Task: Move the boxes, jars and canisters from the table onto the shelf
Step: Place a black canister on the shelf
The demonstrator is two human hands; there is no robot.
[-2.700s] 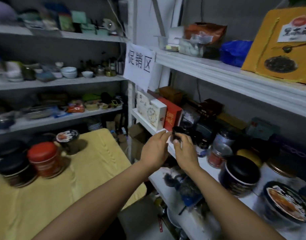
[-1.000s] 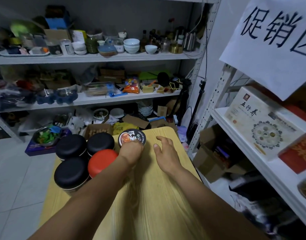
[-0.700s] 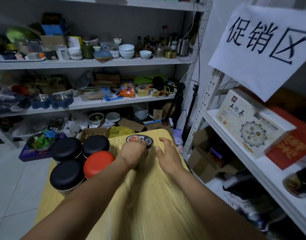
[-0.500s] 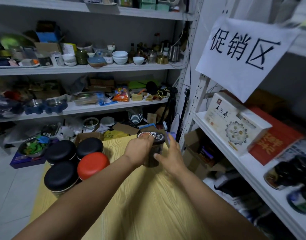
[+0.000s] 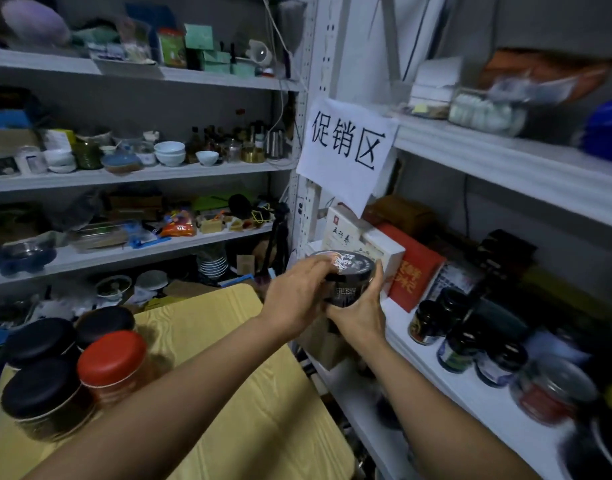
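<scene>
**Q:** What has changed in the last half second?

**A:** The printed-lid canister (image 5: 347,278) is off the desk (image 5: 263,393). A moment ago I was only lifting it above the far corner; now it is in the air past the desk's edge, level with the shelf (image 5: 453,386) and just in front of the white box (image 5: 377,249).

**Q:** What does that mean for the job?

**A:** As I judge it, this carry is nearly over and only the setting-down is left. Bare board shows between the white box and the small jars (image 5: 425,322). The red-lidded canister (image 5: 112,358) and three black-lidded canisters (image 5: 41,386) wait on the desk.

**Q:** How are you holding it?

**A:** With both hands. My left hand (image 5: 297,299) is clamped over the lid's near rim and left wall. My right hand (image 5: 361,313) cups the base and right wall, with the fingers curled round. The canister sits upright between them.
</scene>
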